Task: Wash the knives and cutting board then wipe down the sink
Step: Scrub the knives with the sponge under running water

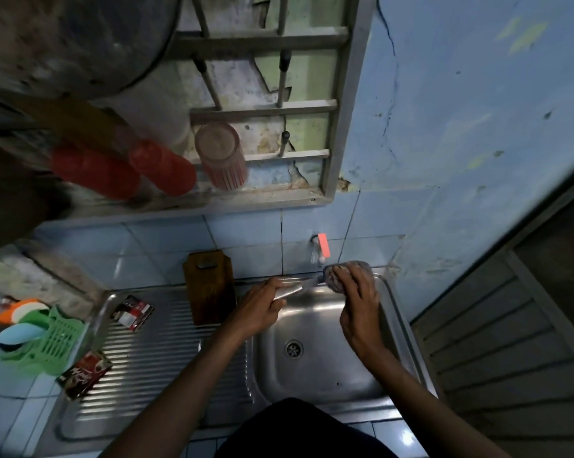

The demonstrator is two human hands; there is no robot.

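Dark clothing (pixel 298 431) fills the bottom centre, and both forearms reach up from it over the steel sink (pixel 315 371), its drain (pixel 293 348) between them. On the ribbed drainboard (pixel 153 352) lower left lie two red sachets (pixel 84 378), with a green basket (pixel 57 342) of coloured utensils at the left edge of the desk. Middle of the frame now: the left hand (pixel 262 309) has its grip curled round a knife (pixel 295 290), blade pointing right. The right hand (pixel 358 302) closes its grip on a grey scrubber (pixel 341 276) wrapped over the blade's tip, below the orange-handled tap (pixel 322 247). The wooden cutting board (pixel 209 285) leans upright against the blue tiles, just left of the hands. Upper left, red cups (pixel 160 166) hang on a wall rack (pixel 262 110).
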